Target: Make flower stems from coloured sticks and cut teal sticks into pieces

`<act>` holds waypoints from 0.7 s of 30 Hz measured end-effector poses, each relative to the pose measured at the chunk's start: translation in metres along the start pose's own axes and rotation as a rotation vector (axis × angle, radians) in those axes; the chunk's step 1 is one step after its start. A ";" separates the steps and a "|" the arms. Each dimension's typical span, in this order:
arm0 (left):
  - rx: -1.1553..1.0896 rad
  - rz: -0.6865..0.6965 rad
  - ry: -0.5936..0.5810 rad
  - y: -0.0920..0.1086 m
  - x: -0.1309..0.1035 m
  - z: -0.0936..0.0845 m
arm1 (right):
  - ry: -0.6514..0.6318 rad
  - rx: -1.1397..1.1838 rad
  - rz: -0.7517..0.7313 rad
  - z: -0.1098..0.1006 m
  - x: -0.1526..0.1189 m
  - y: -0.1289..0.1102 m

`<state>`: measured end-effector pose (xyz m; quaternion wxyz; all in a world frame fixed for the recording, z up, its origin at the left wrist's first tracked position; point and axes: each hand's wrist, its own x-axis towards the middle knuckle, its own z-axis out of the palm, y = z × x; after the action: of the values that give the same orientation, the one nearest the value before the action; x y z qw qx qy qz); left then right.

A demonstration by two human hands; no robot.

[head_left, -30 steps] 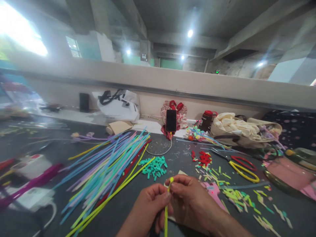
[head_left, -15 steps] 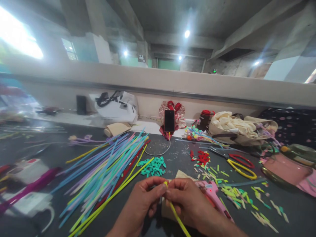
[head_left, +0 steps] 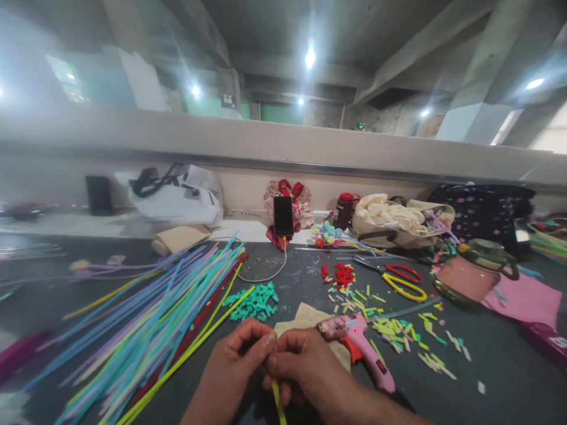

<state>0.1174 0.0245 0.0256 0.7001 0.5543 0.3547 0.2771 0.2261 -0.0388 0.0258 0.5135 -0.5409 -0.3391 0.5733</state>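
A yellow pipe cleaner [head_left: 278, 402] hangs below my fingers at the bottom centre. My left hand [head_left: 241, 360] pinches its upper end, thumb against fingertips. My right hand [head_left: 301, 363] is closed on the same strip, its fingertips touching those of my left hand. The tip of the strip is hidden between the fingers. Just beyond my hands lies a beige cloth [head_left: 305, 314]. A pink glue gun [head_left: 365, 348] rests on the cloth and table, right of my right hand. Teal cut pieces [head_left: 254, 301] form a pile ahead of my left hand.
Long coloured pipe cleaners [head_left: 177, 313] cover the left side. Scissors [head_left: 398, 280], red pieces [head_left: 341, 275] and yellow-green pieces [head_left: 398, 333] lie to the right. A phone [head_left: 283, 216] stands at the back, near a white bag [head_left: 177, 195] and a pink-filled jug [head_left: 469, 274].
The view has turned to the right, so most things appear further left. Both hands still hold the yellow strip, whose end no longer shows above the fingertips.
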 end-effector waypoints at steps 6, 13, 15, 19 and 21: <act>-0.041 0.067 0.038 -0.002 -0.004 0.004 | 0.033 0.051 -0.065 0.002 0.000 0.000; -0.191 -0.006 0.126 0.006 -0.007 -0.006 | -0.025 -0.038 0.066 0.006 -0.008 0.020; -0.220 0.003 0.127 0.012 -0.006 -0.010 | -0.022 -0.088 0.087 0.004 -0.012 0.027; -0.199 -0.012 0.090 0.022 -0.010 -0.007 | 0.018 -0.116 0.091 0.002 -0.017 0.030; -0.168 -0.055 0.027 0.021 -0.015 0.001 | 0.017 -0.083 0.059 0.004 -0.020 0.027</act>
<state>0.1090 0.0172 0.0490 0.7464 0.4801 0.3548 0.2942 0.2141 -0.0639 0.0067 0.4762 -0.5764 -0.3421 0.5692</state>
